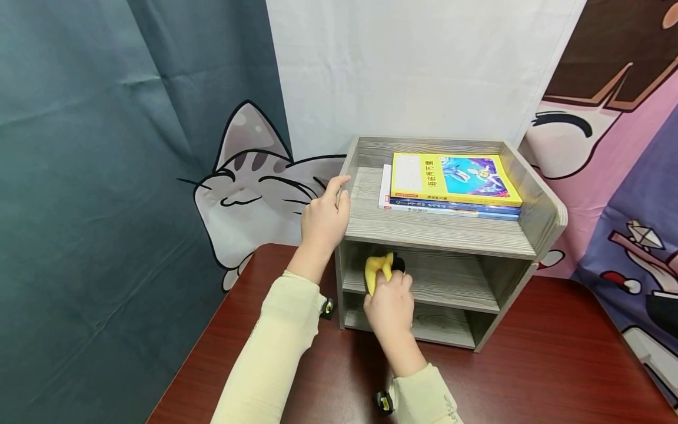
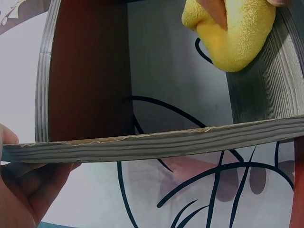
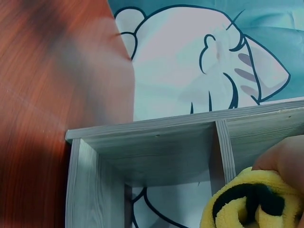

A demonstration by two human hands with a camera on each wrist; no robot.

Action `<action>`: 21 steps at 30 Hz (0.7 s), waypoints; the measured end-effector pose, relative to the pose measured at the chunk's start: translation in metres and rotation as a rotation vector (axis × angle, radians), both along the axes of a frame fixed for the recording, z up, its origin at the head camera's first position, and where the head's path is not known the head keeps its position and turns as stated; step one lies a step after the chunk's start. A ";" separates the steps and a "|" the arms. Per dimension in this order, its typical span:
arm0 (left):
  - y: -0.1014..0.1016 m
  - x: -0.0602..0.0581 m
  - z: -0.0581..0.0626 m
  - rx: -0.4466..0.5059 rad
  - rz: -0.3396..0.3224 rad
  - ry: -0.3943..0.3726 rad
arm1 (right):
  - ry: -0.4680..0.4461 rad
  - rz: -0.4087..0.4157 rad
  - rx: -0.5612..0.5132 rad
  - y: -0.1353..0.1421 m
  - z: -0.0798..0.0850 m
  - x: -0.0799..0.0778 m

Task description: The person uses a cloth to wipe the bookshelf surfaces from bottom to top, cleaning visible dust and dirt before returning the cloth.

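Observation:
My left hand [image 1: 324, 221] holds the left side panel of a small grey wood-grain shelf unit [image 1: 434, 231] near its top. In the left wrist view, fingers show on both faces of that panel [image 2: 156, 146]. A fuzzy yellow cloth [image 1: 374, 268] with a black part is bunched in my right hand [image 1: 391, 303], at the opening of the middle compartment below the top board. The left wrist view shows the cloth [image 2: 244, 42] inside the frame of the shelf. Up close in the right wrist view, black patches show on the yellow cloth [image 3: 247, 176].
A stack of several books, a yellow one [image 1: 455, 179] uppermost, lies on the shelf's top board. The unit stands on a reddish-brown table [image 1: 572, 347]. Behind are a white curtain [image 1: 424, 70], a teal curtain [image 1: 122, 194] and cartoon-printed cloth [image 1: 598, 176] at right.

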State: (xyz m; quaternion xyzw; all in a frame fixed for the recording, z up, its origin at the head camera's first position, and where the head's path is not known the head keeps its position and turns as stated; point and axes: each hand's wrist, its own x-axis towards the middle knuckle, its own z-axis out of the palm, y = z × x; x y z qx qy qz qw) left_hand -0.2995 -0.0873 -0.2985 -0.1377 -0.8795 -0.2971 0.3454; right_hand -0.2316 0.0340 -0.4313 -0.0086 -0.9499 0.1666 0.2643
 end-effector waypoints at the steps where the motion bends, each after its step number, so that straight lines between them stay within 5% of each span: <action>1: 0.000 0.000 0.000 -0.001 0.000 -0.001 | 0.004 0.000 0.000 -0.001 0.000 0.000; 21: 0.000 -0.001 0.000 -0.004 0.013 0.021 | 0.024 0.009 0.021 -0.017 0.000 -0.002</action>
